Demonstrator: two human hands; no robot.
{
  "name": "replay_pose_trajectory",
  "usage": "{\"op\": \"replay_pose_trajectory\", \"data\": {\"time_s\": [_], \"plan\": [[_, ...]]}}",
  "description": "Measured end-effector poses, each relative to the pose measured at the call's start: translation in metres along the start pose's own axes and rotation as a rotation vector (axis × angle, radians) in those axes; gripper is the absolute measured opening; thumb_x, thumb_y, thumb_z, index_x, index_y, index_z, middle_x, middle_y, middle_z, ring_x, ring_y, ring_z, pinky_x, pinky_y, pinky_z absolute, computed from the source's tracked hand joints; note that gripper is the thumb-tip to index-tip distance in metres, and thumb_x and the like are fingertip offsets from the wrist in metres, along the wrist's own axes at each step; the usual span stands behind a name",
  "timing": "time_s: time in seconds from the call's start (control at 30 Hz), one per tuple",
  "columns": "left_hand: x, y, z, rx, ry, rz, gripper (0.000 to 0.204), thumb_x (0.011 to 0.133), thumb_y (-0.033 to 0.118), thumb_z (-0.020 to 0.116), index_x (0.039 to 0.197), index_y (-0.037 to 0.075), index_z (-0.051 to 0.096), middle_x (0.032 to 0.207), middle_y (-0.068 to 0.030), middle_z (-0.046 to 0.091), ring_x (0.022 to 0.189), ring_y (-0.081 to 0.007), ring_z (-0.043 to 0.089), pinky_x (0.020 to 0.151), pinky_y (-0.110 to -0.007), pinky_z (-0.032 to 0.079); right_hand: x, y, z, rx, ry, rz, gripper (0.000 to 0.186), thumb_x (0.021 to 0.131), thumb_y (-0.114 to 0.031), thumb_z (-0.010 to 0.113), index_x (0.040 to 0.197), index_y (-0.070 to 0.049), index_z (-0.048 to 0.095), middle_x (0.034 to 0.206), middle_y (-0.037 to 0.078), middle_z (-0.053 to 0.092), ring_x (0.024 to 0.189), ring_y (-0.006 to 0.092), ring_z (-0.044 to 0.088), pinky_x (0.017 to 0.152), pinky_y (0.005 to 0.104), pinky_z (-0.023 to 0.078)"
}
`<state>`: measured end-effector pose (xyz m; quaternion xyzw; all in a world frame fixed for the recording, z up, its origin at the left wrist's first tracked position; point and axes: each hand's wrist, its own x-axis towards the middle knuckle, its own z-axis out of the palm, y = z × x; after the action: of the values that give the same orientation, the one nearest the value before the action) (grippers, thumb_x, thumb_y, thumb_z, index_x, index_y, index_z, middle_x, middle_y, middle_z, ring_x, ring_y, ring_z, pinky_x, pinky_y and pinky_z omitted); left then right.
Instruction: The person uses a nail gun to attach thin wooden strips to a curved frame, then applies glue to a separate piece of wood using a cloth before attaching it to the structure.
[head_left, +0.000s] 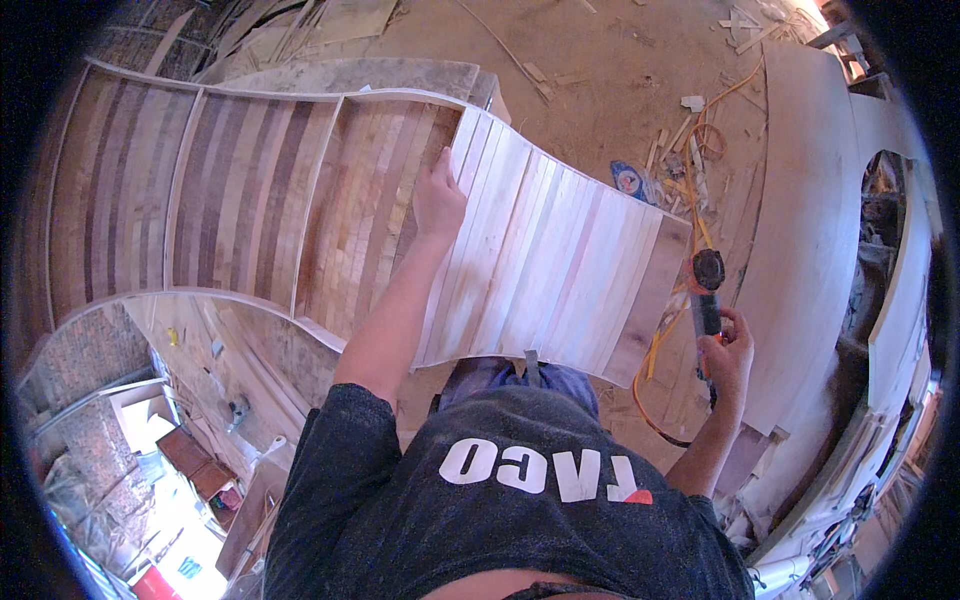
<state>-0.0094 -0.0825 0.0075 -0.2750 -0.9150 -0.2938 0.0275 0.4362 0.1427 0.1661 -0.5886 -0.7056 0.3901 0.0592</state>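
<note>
Across my front stretches a long, wavy wooden panel (540, 240) of glued strips, brown on the left and pale on the right, divided by thin cross ribs. My left hand (440, 203) is on the rib between the brown and pale sections, its fingers closed over the edge. Off the panel's right end, my right hand (728, 352) grips a corded power tool (706, 300) by its body. This tool has a round black head, pointing away from me, and orange parts; its exact kind is unclear. The head is close to the panel's end, and contact cannot be made out.
An orange cord (640, 405) loops beside the tool and runs up the floor. Wood scraps (680, 150) and a blue packet (628, 180) lie beyond the panel. To the right stands a large curved board (800, 230); a pale block (400, 76) sits behind the panel.
</note>
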Motion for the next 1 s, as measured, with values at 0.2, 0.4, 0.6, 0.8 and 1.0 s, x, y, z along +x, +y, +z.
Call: {"op": "replay_pose_trajectory", "data": {"time_s": [0.2, 0.4, 0.6, 0.8, 1.0], "plan": [[0.014, 0.021, 0.000, -0.120, -0.050, -0.098, 0.045, 0.097, 0.028, 0.061, 0.133, 0.001, 0.065, 0.107, -0.0286, 0.069, 0.101, -0.0428, 0.067, 0.089, -0.052, 0.052, -0.003, 0.014, -0.010, 0.084, -0.042, 0.062, 0.050, 0.075, 0.003, 0.066, 0.124, -0.007, 0.066, 0.066, -0.002, 0.055, 0.052, 0.0071, 0.052, 0.047, 0.0256, 0.041], [0.035, 0.013, 0.007, -0.065, -0.010, -0.170, 0.046, 0.094, 0.036, 0.065, 0.120, -0.001, 0.070, 0.107, -0.0259, 0.073, 0.103, -0.0425, 0.070, 0.090, -0.049, 0.054, 0.007, 0.008, -0.047, 0.106, -0.049, -0.065, 0.068, 0.077, 0.000, 0.076, 0.142, -0.008, 0.060, 0.070, -0.003, 0.057, 0.054, 0.0063, 0.052, 0.048, 0.0250, 0.043], [0.052, 0.025, -0.001, -0.155, -0.065, -0.196, 0.039, 0.091, 0.035, 0.068, 0.097, -0.002, 0.075, 0.092, -0.0252, 0.073, 0.090, -0.0435, 0.071, 0.081, -0.050, 0.054, 0.079, -0.003, -0.126, -0.064, 0.147, -0.285, 0.075, 0.083, -0.005, 0.070, 0.154, -0.007, 0.044, 0.091, 0.004, 0.062, 0.070, 0.0108, 0.060, 0.062, 0.0281, 0.052], [0.071, 0.025, 0.006, -0.257, -0.152, -0.225, 0.038, 0.090, 0.034, 0.070, 0.097, -0.003, 0.075, 0.089, -0.0251, 0.073, 0.084, -0.0392, 0.072, 0.075, -0.046, 0.053, 0.184, -0.046, -0.153, -0.259, 0.110, -0.382, 0.040, 0.089, -0.017, 0.074, 0.123, -0.006, 0.056, 0.075, 0.001, 0.053, 0.062, 0.0123, 0.054, 0.048, 0.0305, 0.047], [0.070, 0.030, 0.005, -0.273, -0.164, -0.251, 0.037, 0.090, 0.032, 0.072, 0.098, -0.004, 0.075, 0.086, -0.0252, 0.073, 0.083, -0.0394, 0.072, 0.074, -0.046, 0.053, 0.245, -0.109, -0.133, -0.070, -0.063, -0.129, 0.044, 0.085, -0.024, 0.083, 0.118, -0.007, 0.059, 0.086, 0.002, 0.057, 0.070, 0.0172, 0.050, 0.058, 0.0396, 0.048]]}}
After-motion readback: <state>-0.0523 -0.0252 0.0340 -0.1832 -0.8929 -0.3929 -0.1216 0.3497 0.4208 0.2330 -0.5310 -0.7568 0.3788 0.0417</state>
